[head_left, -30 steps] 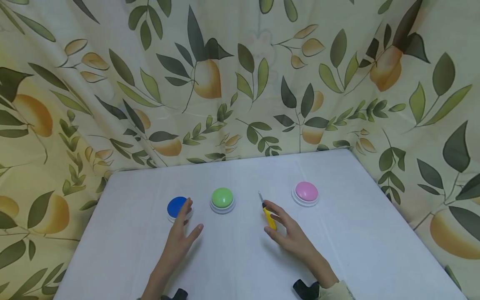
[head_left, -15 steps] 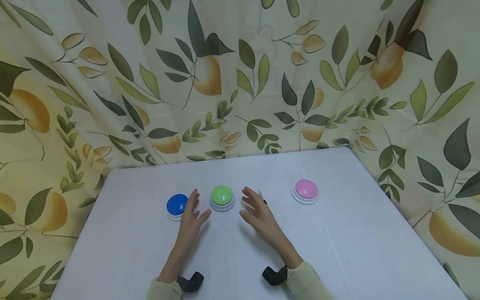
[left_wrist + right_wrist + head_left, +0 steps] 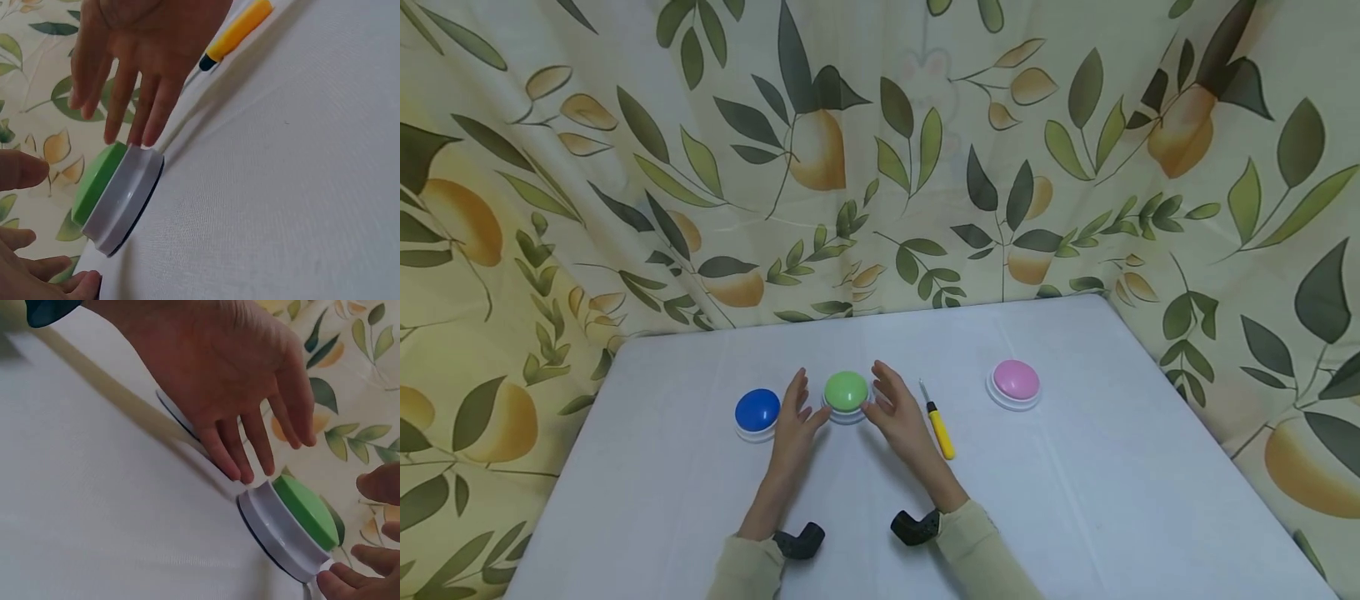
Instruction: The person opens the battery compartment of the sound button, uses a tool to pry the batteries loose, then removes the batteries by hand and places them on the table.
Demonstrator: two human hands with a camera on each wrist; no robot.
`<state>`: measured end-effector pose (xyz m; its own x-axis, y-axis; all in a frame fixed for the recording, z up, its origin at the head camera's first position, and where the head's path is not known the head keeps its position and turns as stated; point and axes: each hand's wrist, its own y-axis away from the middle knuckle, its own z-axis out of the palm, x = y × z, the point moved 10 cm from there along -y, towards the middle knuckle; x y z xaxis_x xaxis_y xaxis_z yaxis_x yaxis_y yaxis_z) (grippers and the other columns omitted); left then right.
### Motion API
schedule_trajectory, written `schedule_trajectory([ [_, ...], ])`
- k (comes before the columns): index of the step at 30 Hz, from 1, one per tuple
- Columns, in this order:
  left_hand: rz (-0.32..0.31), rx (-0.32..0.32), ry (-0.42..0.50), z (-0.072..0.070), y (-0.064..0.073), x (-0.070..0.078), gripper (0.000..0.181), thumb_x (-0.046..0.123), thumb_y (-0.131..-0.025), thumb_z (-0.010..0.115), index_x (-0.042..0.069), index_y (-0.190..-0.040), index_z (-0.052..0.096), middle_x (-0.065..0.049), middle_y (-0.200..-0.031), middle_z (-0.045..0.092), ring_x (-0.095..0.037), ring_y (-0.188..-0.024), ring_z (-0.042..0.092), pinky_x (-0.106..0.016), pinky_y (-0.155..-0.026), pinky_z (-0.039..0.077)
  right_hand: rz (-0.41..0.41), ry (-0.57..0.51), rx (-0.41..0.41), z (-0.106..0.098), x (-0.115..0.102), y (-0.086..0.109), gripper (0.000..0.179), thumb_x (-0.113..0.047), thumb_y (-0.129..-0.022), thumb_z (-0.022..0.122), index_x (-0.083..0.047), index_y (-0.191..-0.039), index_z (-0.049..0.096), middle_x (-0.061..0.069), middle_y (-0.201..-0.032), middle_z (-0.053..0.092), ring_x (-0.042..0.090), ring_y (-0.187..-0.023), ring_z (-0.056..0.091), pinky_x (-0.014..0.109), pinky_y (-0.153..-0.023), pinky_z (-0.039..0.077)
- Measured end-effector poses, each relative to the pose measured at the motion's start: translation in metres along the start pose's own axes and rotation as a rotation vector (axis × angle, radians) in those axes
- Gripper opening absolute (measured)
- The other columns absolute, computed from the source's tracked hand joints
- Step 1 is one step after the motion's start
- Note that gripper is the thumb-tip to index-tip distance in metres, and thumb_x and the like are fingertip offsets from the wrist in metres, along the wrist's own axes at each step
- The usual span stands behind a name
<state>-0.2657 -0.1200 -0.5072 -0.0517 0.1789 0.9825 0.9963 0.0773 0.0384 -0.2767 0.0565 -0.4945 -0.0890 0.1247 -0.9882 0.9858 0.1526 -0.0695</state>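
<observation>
A green dome push button [image 3: 846, 392] on a round white base stands on the table between both hands. My left hand [image 3: 793, 423] is at its left, fingers extended and thumb toward the base. On the other side my right hand [image 3: 901, 417] holds its fingers straight, fingertips close to the rim. In the left wrist view, the button's white base [image 3: 128, 197] shows side-on with the right hand's fingertips right above its edge. The right wrist view has the green top [image 3: 306, 512] between the two hands. Neither hand grips anything.
A blue button [image 3: 757, 410] stands left of the left hand, partly overlapped by it. Right of the right hand lies a yellow-handled screwdriver [image 3: 940, 432], and farther right a pink button [image 3: 1015, 380]. A leaf-patterned curtain [image 3: 880, 167] hangs behind the white table [image 3: 1075, 500].
Both hands have moved inward to either side of the green button. The right hand came left from beside the screwdriver, which is uncovered now; the left hand shifted right from the blue button.
</observation>
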Motion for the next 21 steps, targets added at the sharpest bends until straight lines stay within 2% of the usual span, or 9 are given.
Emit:
schedule_trajectory([
  [4, 0.013, 0.013, -0.005, 0.003, -0.006, 0.001, 0.078, 0.012, -0.1, 0.064, 0.011, -0.166, 0.023, -0.018, -0.172, 0.024, -0.043, -0.158, 0.026, -0.059, -0.126, 0.032, 0.001, 0.001, 0.018, 0.002, 0.004, -0.007, 0.071, -0.008, -0.1, 0.066, -0.004, -0.161, 0.032, 0.023, -0.165, 0.038, 0.046, -0.152, 0.04, 0.055, -0.12, 0.04],
  [8, 0.036, 0.012, -0.041, 0.009, -0.011, 0.003, 0.077, 0.011, -0.099, 0.064, 0.009, -0.165, 0.026, -0.021, -0.171, 0.026, -0.047, -0.155, 0.03, -0.06, -0.122, 0.035, 0.038, 0.03, 0.039, 0.002, 0.009, -0.011, 0.07, -0.008, -0.099, 0.066, -0.005, -0.161, 0.033, 0.022, -0.165, 0.039, 0.045, -0.151, 0.041, 0.055, -0.121, 0.04],
  [12, 0.014, -0.006, -0.087, 0.018, -0.014, 0.001, 0.076, 0.011, -0.097, 0.067, 0.01, -0.164, 0.03, -0.022, -0.17, 0.028, -0.047, -0.156, 0.029, -0.061, -0.124, 0.033, 0.045, 0.074, 0.044, 0.003, 0.013, -0.014, 0.066, -0.006, -0.098, 0.065, -0.004, -0.158, 0.039, 0.022, -0.164, 0.041, 0.047, -0.149, 0.042, 0.055, -0.119, 0.042],
  [16, 0.025, -0.022, -0.206, 0.025, -0.016, -0.001, 0.078, 0.011, -0.095, 0.071, 0.007, -0.162, 0.033, -0.024, -0.167, 0.034, -0.046, -0.156, 0.03, -0.064, -0.125, 0.028, 0.031, 0.137, 0.026, 0.007, 0.014, -0.017, 0.061, -0.003, -0.095, 0.066, -0.002, -0.153, 0.048, 0.023, -0.16, 0.046, 0.046, -0.148, 0.044, 0.052, -0.12, 0.042],
  [21, 0.098, -0.03, -0.297, 0.031, -0.014, 0.004, 0.075, 0.007, -0.092, 0.074, -0.001, -0.158, 0.038, -0.026, -0.161, 0.042, -0.047, -0.153, 0.034, -0.066, -0.125, 0.027, 0.022, 0.209, -0.011, 0.012, 0.015, -0.018, 0.057, -0.002, -0.094, 0.066, -0.001, -0.149, 0.052, 0.022, -0.156, 0.052, 0.041, -0.148, 0.047, 0.052, -0.123, 0.039],
])
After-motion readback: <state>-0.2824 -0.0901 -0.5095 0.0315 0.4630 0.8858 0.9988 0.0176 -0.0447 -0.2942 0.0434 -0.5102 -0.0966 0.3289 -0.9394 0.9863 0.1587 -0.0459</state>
